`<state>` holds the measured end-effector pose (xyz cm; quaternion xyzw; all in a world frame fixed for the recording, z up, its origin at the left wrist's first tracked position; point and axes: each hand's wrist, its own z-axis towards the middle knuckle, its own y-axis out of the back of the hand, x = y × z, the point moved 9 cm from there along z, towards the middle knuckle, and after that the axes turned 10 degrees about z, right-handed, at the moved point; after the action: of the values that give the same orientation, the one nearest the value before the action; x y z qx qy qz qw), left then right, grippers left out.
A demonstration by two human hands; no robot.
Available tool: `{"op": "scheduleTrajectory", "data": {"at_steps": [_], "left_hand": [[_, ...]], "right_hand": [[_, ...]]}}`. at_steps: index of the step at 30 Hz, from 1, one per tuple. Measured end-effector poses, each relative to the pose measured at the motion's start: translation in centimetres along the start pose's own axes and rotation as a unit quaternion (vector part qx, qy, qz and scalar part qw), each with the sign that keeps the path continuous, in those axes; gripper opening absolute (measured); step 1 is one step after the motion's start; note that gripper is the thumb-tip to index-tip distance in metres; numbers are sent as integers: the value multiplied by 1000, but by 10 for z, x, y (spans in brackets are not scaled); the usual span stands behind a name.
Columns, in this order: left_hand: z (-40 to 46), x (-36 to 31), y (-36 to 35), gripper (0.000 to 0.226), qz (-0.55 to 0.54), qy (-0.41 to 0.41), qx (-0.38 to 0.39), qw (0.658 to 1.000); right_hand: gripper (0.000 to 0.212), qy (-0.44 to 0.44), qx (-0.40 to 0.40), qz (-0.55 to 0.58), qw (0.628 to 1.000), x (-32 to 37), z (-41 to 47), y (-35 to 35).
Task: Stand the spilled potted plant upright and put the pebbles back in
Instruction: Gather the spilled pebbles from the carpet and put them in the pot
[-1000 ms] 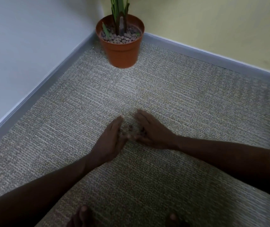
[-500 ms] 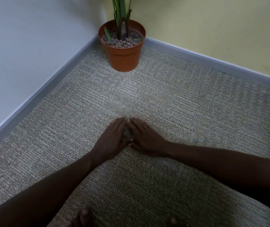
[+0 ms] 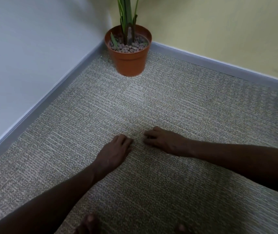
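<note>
The orange pot [image 3: 129, 63] stands upright in the room's corner, with its green plant [image 3: 126, 16] rising from a layer of grey-brown pebbles [image 3: 128, 46]. On the carpet nearer me, my left hand [image 3: 116, 149] and my right hand [image 3: 164, 141] lie a short gap apart, knuckles up. The fingers of both hands are curled under, and whatever they hold is hidden beneath them. No loose pebbles show on the carpet between the two hands.
Grey-beige carpet [image 3: 151, 191] covers the floor. A grey skirting board [image 3: 33, 112] runs along the white wall on the left and the yellow wall behind. My bare toes [image 3: 87, 223] show at the bottom edge.
My hands swept together over a few pebbles on the carpet, then drew apart with fingers curled. The pebbles seen between them earlier are gone from view.
</note>
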<state>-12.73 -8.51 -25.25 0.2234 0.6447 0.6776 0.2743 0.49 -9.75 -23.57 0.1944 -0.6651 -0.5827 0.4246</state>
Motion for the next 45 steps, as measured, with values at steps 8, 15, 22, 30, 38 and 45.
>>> {"op": "scheduleTrajectory", "data": {"at_steps": [8, 15, 22, 30, 38, 45], "left_hand": [[23, -5, 6, 22, 6, -33, 13, 999], [25, 11, 5, 27, -82, 80, 46, 992], [33, 50, 0, 43, -299, 278, 56, 911], [37, 16, -25, 34, -736, 419, 81, 525], [46, -4, -24, 34, -701, 447, 48, 554], [58, 14, -1, 38, -575, 452, -12, 682]], "right_hand": [[12, -164, -34, 185, 968, -28, 6, 8], [10, -276, -67, 192, 940, -52, 10, 14], [5, -376, -43, 466, 800, -84, 12, 13], [13, -414, -71, 747, 516, -82, 5, 1], [15, -351, -118, 827, 423, -49, 32, -23], [20, -341, -200, 840, 370, -54, 44, -20]]}}
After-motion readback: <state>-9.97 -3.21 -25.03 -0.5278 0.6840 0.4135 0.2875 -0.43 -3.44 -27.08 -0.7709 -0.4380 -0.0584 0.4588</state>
